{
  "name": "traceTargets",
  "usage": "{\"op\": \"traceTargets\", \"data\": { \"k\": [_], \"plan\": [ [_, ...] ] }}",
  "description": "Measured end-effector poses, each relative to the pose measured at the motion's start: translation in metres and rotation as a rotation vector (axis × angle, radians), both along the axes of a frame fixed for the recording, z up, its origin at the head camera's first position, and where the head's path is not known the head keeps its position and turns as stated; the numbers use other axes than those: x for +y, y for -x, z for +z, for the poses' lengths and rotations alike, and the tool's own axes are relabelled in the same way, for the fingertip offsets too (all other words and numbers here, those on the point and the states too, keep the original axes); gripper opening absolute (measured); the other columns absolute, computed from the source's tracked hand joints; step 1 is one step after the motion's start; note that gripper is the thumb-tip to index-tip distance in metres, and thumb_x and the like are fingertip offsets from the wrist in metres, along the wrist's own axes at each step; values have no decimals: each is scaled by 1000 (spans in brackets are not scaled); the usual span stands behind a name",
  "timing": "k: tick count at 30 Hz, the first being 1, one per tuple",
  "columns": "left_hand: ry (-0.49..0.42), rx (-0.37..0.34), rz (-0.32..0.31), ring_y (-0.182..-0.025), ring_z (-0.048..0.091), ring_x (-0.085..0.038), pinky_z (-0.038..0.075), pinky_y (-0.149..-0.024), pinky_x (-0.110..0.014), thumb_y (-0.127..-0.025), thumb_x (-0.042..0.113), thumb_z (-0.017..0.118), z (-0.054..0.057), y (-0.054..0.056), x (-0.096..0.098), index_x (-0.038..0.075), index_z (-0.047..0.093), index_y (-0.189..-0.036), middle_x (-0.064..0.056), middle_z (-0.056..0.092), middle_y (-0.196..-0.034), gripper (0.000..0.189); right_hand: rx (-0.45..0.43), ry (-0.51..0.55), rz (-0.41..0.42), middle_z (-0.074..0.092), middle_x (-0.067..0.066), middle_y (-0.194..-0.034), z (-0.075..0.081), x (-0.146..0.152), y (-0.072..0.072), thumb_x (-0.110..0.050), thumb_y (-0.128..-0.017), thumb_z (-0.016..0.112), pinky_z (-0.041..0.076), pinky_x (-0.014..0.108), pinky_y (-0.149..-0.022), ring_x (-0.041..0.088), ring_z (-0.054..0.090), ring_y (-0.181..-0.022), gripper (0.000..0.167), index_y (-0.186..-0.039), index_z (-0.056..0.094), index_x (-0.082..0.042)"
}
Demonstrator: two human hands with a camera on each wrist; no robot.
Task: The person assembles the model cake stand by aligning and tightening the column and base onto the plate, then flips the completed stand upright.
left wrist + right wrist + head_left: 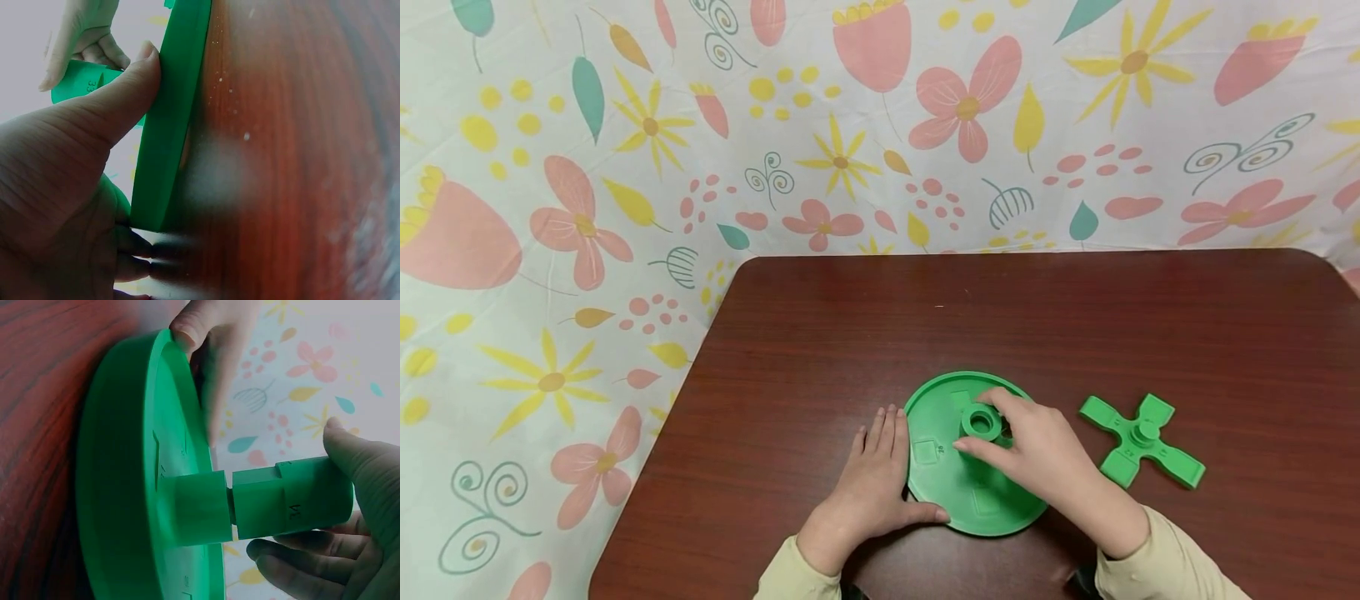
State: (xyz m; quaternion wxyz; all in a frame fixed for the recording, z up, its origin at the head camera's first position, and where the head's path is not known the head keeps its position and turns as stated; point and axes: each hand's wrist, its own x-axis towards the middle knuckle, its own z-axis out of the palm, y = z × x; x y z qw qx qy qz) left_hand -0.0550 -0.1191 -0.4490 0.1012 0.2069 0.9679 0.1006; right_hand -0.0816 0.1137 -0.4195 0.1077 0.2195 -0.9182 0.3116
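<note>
A round green plate [940, 492] with a raised rim lies on the table. A short green post [194, 509] rises from its middle. Lined up over the post is a green hollow cylinder [300, 503] marked 34; a thin gap shows between the two. My right hand [1037, 442] holds this cylinder near its top, thumb on one side and curled fingers on the other. Against the plate's left edge rests my left hand [876, 479], fingers straight and thumb across the rim. A green cross-shaped piece [1142, 440] with a central knob lies right of the right hand.
The dark wooden table [820, 333] has rounded far corners. Behind it and along its left side hangs a white cloth [850, 183] printed with flowers and leaves.
</note>
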Motion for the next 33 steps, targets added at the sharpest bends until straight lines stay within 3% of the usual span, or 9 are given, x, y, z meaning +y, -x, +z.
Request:
{"op": "traceTargets", "data": {
  "k": [3, 5, 8, 11, 14, 17, 19, 26, 33],
  "plan": [
    [-5, -8, 2, -148, 10, -33, 21, -114, -54, -70, 81, 61, 0, 0, 0, -5, 10, -154, -22, 14, -160, 130, 16, -29, -10, 66, -6, -89, 0, 0, -1, -44, -75, 82, 43, 25, -53, 2, 49, -57, 49, -109, 63, -13],
    [-9, -13, 4, -148, 10, -33, 21, -114, -54, -70, 81, 61, 0, 0, 0, -4, 10, -154, -22, 13, -160, 130, 24, -42, 5, 68, -3, -98, 0, 2, -1, -45, -77, 80, 46, 29, -56, 6, 56, -61, 53, -114, 62, -12],
    [-13, -8, 4, -148, 10, -33, 21, -114, -54, -70, 80, 62, 0, -1, 0, -4, 10, -154, -22, 14, -160, 130, -9, -28, 75, 64, 0, -121, 2, 7, -1, -44, -83, 75, 53, 38, -70, 17, 66, -89, 58, -129, 57, -12],
    [-13, 3, 2, -148, 11, -34, 21, -114, -54, -70, 80, 62, -1, -1, -1, -5, 11, -154, -22, 15, -159, 130, -81, 48, 201, 53, -2, -139, 3, 12, 2, -34, -91, 69, 49, 44, -92, 21, 55, -122, 58, -141, 48, -15],
    [-15, 7, 1, -148, 11, -34, 21, -114, -54, -70, 80, 62, -1, -1, -1, -5, 11, -154, -22, 15, -159, 130, -145, 133, 322, 47, -4, -145, 3, 16, 6, -20, -94, 66, 41, 32, -103, 17, 44, -133, 58, -147, 43, -18],
    [-16, 4, 2, -148, 11, -34, 21, -114, -54, -70, 80, 62, 0, -1, -1, -5, 10, -154, -22, 15, -159, 130, -165, 184, 389, 47, -5, -144, 2, 18, 9, -9, -93, 65, 36, 21, -104, 14, 44, -133, 57, -146, 44, -16],
    [-15, 2, 1, -148, 10, -34, 21, -114, -54, -70, 80, 63, 0, -1, -1, -5, 10, -154, -22, 14, -159, 130, -174, 197, 405, 50, -6, -142, 1, 19, 11, -7, -93, 65, 37, 20, -102, 13, 45, -131, 55, -143, 47, -16],
    [-17, -10, 4, -148, 10, -33, 21, -114, -54, -70, 79, 63, 1, -1, 0, -4, 10, -154, -22, 14, -160, 130, -193, 181, 345, 56, -10, -132, -2, 18, 10, -20, -94, 66, 50, 36, -92, 11, 54, -122, 44, -136, 53, -22],
    [-17, -5, 2, -148, 10, -33, 21, -114, -54, -71, 80, 62, 0, 0, -1, -4, 10, -154, -22, 14, -160, 129, -147, 128, 201, 62, -7, -124, -4, 13, 5, -34, -89, 72, 52, 36, -84, 8, 60, -107, 45, -128, 56, -20]
  ]
}}
